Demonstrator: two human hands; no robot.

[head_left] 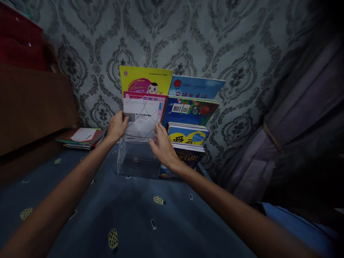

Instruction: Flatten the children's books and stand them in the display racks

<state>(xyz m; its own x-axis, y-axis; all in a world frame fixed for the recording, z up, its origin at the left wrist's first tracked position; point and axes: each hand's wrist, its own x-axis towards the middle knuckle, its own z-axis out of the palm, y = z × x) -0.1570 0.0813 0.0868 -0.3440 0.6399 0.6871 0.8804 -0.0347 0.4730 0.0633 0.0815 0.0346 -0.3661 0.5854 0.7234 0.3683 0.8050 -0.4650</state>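
Observation:
A clear acrylic tiered book rack stands on a blue patterned cloth against the wall. Both my hands hold a white and grey booklet at the rack's left column. My left hand grips its left edge, fingers closed on it. On the right edge, my right hand pinches the booklet. Behind it stand a pink-topped book and a yellow book. The right column holds a blue book, a colourful book with a barcode, a yellow-covered book and a dark book.
A stack of books with a white sheet on top lies at the left beside a brown wooden board. Grey damask wallpaper is behind the rack. A purple curtain with a tie hangs at the right.

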